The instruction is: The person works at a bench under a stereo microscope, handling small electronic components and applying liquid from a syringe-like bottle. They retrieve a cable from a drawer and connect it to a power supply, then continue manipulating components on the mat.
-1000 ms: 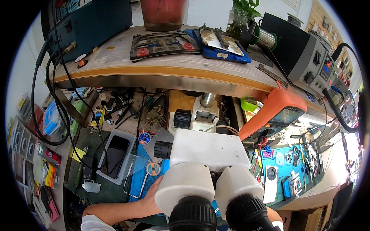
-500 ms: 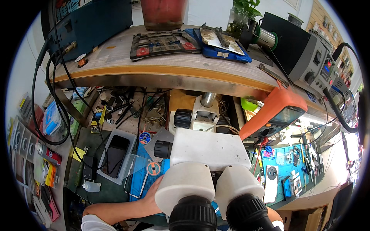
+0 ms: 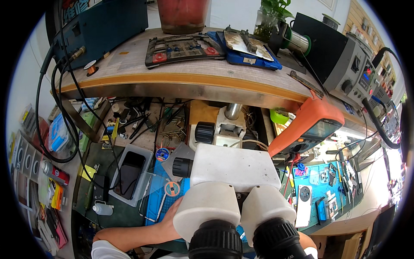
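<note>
A white stereo microscope [image 3: 235, 166] with black eyepieces fills the lower middle and blocks the view of what lies beneath it. From the lower left my left forearm reaches in, and my left hand [image 3: 170, 218] passes behind the left eyepiece housing. Only the back of that hand and the wrist show; its fingers are hidden. Close to it lie a blue work mat [image 3: 156, 205] and an orange-and-white spool [image 3: 171, 188]. My right hand is wholly covered by the microscope; just a bit of my right forearm [image 3: 306, 241] shows beside the right eyepiece.
Left of the mat, a phone [image 3: 132, 166] lies in a clear plastic tray [image 3: 118, 199], with a small white bottle [image 3: 103, 209] nearby. An orange multimeter [image 3: 308, 123] leans at the right. Above runs a wooden shelf [image 3: 116, 75] with equipment. Black cables [image 3: 58, 116] hang at the left.
</note>
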